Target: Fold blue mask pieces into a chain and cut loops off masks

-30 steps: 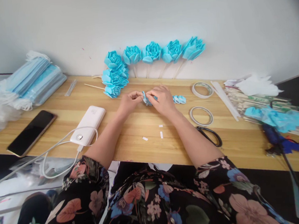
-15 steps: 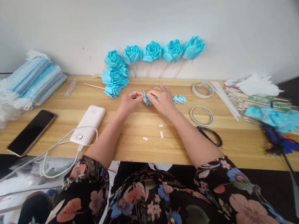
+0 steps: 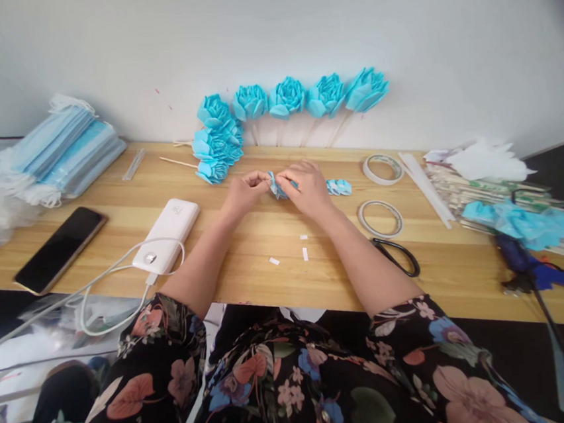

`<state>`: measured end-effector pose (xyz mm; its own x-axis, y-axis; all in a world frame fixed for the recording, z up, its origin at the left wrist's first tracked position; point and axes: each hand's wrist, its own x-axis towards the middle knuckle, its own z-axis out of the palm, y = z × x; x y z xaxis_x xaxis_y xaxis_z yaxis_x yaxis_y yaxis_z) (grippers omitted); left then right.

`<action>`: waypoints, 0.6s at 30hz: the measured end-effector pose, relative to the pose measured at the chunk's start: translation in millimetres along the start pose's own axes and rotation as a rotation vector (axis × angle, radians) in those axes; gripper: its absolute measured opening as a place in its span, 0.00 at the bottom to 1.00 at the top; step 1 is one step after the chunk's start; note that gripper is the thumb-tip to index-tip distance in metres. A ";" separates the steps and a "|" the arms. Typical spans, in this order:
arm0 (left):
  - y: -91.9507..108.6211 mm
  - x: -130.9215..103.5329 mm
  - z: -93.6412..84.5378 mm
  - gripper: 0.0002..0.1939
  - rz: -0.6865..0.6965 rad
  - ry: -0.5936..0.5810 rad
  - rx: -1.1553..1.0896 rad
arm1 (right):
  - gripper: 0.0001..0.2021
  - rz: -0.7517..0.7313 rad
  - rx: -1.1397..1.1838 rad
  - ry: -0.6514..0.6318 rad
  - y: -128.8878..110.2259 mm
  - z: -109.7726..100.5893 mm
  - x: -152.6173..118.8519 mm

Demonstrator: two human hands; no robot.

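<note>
Over the middle of the wooden table (image 3: 248,274), my left hand (image 3: 246,191) and my right hand (image 3: 305,184) pinch a small blue petal piece (image 3: 272,182) between them. The fingers of both are closed on it, and my right hand hides part of the blue material. Just right of my right hand lies a row of blue petals (image 3: 339,187). Small white paper strips (image 3: 305,254) lie on the wood between my forearms. Several blue flowers (image 3: 287,98) on thin sticks lean on the wall behind; more are piled at the left of that row.
At left are stacked face masks (image 3: 64,156), a phone (image 3: 60,251) and a cabled power bank (image 3: 167,236). To the right are two tape rolls (image 3: 380,219), black scissor handles (image 3: 397,257), white glue sticks (image 3: 427,187), crumpled blue material (image 3: 527,221) and a blue glue gun (image 3: 547,276).
</note>
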<state>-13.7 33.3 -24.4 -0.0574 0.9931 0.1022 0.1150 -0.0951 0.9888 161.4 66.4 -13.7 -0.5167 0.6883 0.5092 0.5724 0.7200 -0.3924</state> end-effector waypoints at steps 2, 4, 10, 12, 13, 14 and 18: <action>-0.2 0.0 0.0 0.06 0.001 0.005 0.000 | 0.14 -0.009 -0.003 0.004 0.7 0.7 -0.2; -0.6 0.0 0.0 0.06 0.002 0.005 0.003 | 0.13 -0.019 -0.008 0.008 1.3 1.5 -0.1; -1.3 -0.3 -0.5 0.07 0.002 -0.005 0.005 | 0.12 -0.006 -0.009 0.020 1.4 2.5 0.2; -1.4 -0.1 -0.6 0.07 0.000 -0.002 0.004 | 0.12 0.000 0.001 0.020 0.9 2.3 0.2; -1.3 0.0 -0.6 0.07 -0.001 0.001 0.005 | 0.12 0.003 0.007 0.019 0.6 2.1 0.3; -1.1 0.1 -0.5 0.07 -0.002 0.001 0.006 | 0.11 0.005 0.013 0.020 0.4 2.0 0.3; 1.7 -0.6 0.0 0.07 -0.005 0.001 -0.001 | 0.12 0.017 0.031 0.023 -0.1 1.8 0.6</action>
<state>-13.4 32.5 -22.7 -0.0592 0.9934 0.0978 0.1133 -0.0906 0.9894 159.9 66.8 -14.7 -0.4924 0.6984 0.5193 0.5604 0.7110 -0.4248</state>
